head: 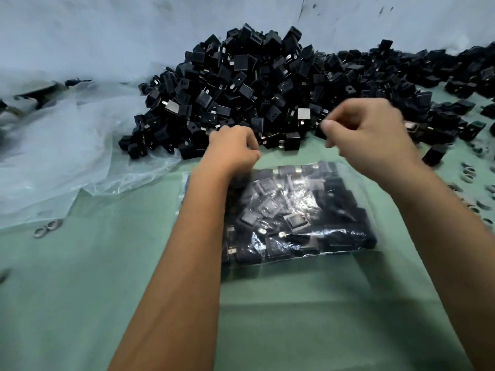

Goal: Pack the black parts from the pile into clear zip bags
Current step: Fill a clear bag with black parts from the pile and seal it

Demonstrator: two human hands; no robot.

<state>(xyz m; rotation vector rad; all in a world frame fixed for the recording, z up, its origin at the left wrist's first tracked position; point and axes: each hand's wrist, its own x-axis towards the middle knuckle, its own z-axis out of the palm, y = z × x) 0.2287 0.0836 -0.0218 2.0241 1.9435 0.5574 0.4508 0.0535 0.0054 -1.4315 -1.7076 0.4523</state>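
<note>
A big pile of black parts (267, 87) lies along the back of the green table (107, 290). In front of it a clear zip bag (300, 215) stuffed with black parts lies flat. Both my hands are at its far, top edge. My left hand (233, 148) has its fingers curled and pinches the bag's top left edge. My right hand (369, 129) is a little higher and blurred, with thumb and fingers pinched together over the top right edge. The clear plastic between its fingers is hard to make out.
Crumpled clear plastic sheeting (67, 162) covers the left side of the table. Small metal rings (48, 227) lie at the left, and several more rings (471, 178) are scattered at the right edge. Loose black parts (434, 153) trail off to the right.
</note>
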